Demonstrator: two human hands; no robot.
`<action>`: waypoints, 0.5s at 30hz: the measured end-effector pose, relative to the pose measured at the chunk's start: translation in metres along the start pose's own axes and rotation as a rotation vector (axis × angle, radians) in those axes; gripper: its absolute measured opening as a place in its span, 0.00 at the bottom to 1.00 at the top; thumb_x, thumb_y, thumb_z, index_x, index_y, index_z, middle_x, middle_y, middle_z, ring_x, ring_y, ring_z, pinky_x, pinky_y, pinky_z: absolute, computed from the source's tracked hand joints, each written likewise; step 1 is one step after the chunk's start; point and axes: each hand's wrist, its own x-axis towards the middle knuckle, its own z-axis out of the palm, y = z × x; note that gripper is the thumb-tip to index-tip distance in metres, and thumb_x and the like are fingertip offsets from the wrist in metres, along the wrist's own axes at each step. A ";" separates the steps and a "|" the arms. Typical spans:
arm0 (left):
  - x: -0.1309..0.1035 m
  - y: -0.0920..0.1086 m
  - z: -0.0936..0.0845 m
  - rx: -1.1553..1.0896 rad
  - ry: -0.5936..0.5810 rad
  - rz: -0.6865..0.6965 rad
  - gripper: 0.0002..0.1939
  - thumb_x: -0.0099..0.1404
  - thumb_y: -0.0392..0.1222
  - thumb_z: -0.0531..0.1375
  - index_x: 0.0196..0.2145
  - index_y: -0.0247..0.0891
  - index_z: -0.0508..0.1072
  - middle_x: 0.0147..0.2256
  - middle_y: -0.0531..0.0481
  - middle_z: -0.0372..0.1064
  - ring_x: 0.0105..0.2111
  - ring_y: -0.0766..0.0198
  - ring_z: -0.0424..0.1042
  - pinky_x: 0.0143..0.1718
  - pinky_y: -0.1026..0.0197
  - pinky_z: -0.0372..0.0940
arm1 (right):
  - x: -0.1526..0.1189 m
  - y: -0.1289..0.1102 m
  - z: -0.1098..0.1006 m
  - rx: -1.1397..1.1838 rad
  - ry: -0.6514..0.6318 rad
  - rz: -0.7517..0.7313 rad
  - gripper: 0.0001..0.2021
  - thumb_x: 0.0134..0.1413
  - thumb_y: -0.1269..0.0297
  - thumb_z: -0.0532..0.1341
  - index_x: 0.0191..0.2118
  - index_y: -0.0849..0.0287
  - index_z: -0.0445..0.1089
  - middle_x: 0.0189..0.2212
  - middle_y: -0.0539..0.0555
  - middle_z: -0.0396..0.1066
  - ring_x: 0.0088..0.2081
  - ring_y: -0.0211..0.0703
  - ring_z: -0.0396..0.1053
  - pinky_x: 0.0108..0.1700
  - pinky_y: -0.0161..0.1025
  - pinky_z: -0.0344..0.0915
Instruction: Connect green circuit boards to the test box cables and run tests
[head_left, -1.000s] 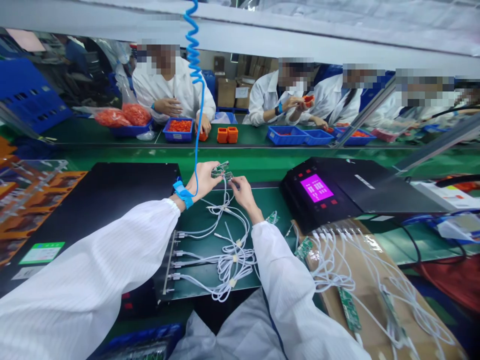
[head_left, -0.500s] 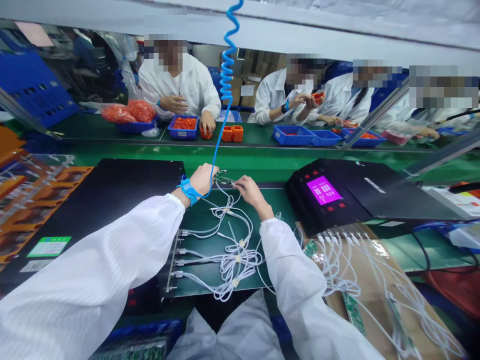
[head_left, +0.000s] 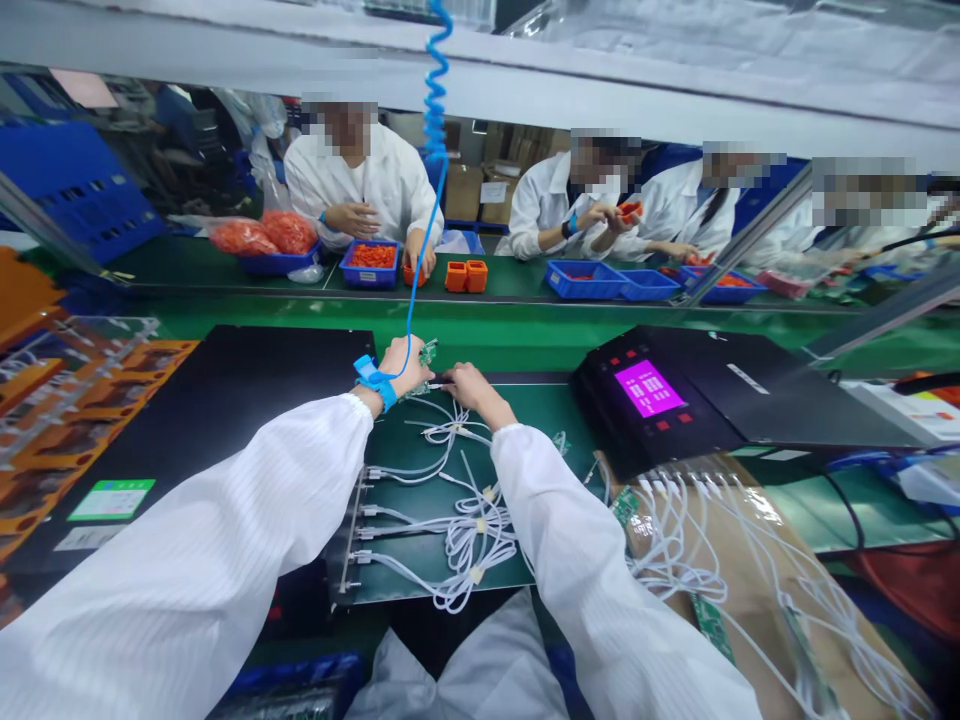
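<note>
My left hand (head_left: 403,368), with a blue wrist strap (head_left: 373,378) on its wrist, is closed around a small green circuit board (head_left: 428,352). Just to its right, the fingers of my right hand (head_left: 475,392) pinch a white cable plug (head_left: 438,386) by the board's lower side. Whether the plug sits in the board or only touches it, I cannot tell. Below both hands, bundled white cables (head_left: 480,535) lie on the green mat (head_left: 405,590), their ends plugged into a strip along the left black box (head_left: 292,400).
A black tester with a lit magenta screen (head_left: 651,388) stands right. More white cables and a green board (head_left: 711,628) lie on brown cardboard (head_left: 667,620). Across the bench, co-workers in white coats handle orange parts beside blue bins (head_left: 369,275). A blue coiled cord (head_left: 435,100) hangs down to my wrist.
My right hand has moved left, nearer my left hand, bringing the plug along. My left hand has turned the board, which now shows more upright. The view has shifted slightly.
</note>
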 end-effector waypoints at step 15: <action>-0.014 0.016 -0.006 -0.227 -0.173 -0.121 0.15 0.46 0.40 0.77 0.30 0.38 0.77 0.27 0.50 0.76 0.36 0.57 0.78 0.35 0.65 0.67 | -0.077 -0.026 0.006 0.048 -0.100 -0.027 0.06 0.62 0.71 0.67 0.44 0.61 0.79 0.43 0.61 0.74 0.48 0.49 0.72 0.50 0.40 0.66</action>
